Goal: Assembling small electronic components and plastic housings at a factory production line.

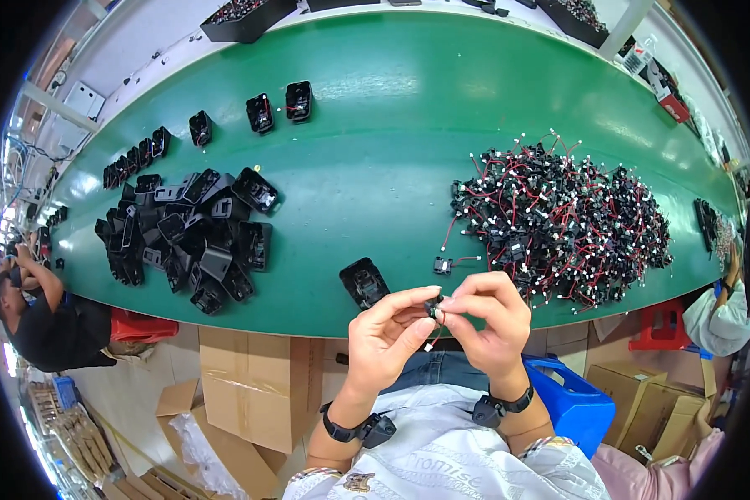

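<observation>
Close to my body, at the table's near edge, my left hand (389,336) pinches a small black part (432,307) with a red wire and a white plug. My right hand (489,323) closes its thumb and forefinger on the same part from the other side; the fingers hide much of it. Beyond my left hand lies an open black plastic housing (364,283). A single small black part (442,265) with a red wire lies just past my right hand. Right of it spreads a big heap of similar wired parts (558,225).
A pile of black housings (192,229) covers the left of the green table (375,150); more housings (298,101) stand in a row behind it. Black bins (246,18) line the far edge. Co-workers (46,317) sit at both ends. Cardboard boxes (246,375) and a blue stool (571,404) are below.
</observation>
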Demonstrator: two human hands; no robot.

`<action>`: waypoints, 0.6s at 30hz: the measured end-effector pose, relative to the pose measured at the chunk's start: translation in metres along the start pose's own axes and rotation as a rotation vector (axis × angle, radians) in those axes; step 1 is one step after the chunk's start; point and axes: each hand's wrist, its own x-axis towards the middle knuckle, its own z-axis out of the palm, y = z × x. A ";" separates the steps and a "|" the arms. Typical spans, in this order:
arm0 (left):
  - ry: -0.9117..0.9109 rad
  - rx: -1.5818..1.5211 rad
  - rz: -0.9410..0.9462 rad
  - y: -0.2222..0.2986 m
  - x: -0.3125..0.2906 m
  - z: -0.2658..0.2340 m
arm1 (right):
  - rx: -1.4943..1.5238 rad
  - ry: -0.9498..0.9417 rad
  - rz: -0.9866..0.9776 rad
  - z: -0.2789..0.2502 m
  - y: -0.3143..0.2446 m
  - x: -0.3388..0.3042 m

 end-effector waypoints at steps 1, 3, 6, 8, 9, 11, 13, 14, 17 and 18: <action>0.008 0.000 -0.003 0.002 -0.002 0.000 | 0.005 -0.005 0.004 0.000 0.000 0.000; 0.116 0.326 0.111 0.009 -0.004 -0.001 | -0.059 0.016 -0.075 0.000 0.000 0.001; 0.230 1.019 0.501 0.021 0.002 -0.027 | -0.046 0.067 -0.007 -0.002 0.005 -0.004; 0.270 1.079 0.473 0.027 0.007 -0.036 | -0.087 0.061 -0.006 -0.003 0.005 -0.003; 0.194 1.226 0.399 0.021 0.010 -0.047 | -0.077 0.051 -0.004 0.000 0.005 -0.003; 0.074 1.442 0.324 0.009 0.018 -0.062 | -0.097 -0.028 0.004 0.005 0.008 -0.001; 0.058 1.386 0.378 0.001 0.022 -0.065 | -0.095 -0.030 0.035 0.010 0.008 -0.003; 0.062 1.386 0.373 0.002 0.019 -0.063 | -0.105 -0.084 0.008 0.011 0.007 -0.002; -0.017 1.234 0.354 0.012 0.019 -0.052 | -0.105 -0.158 -0.014 0.017 0.007 -0.001; -0.060 1.188 0.384 0.018 0.018 -0.047 | -0.122 -0.209 -0.101 0.018 0.006 0.006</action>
